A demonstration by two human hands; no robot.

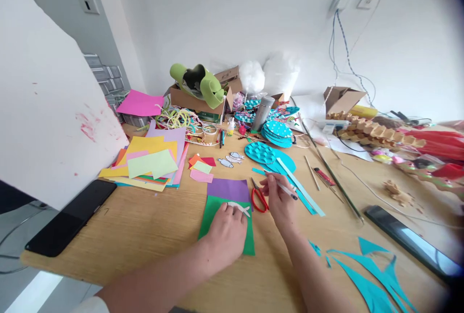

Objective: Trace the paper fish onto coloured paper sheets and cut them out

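Note:
My left hand (229, 227) rests palm down on a green paper sheet (250, 246). Its fingers lie over a white fish-shaped paper cutout (239, 206), hiding part of it. Beneath the green sheet, a purple paper sheet (228, 187) shows at the far side. My right hand (280, 203) is closed around a pen (286, 189), held just right of the sheets. Between the two hands lies a pair of red-handled scissors (259, 200), blades pointing away from me. Several small fish cutouts (231, 159) lie farther back on the table.
Coloured paper (152, 164) is piled at left beside a black phone (70, 219). Blue paper strips (300, 187) and discs (260, 152) lie ahead right. Blue scraps (369, 274) and another phone (413, 240) are at right. A grey bottle (263, 114) and cardboard box (197, 98) stand behind.

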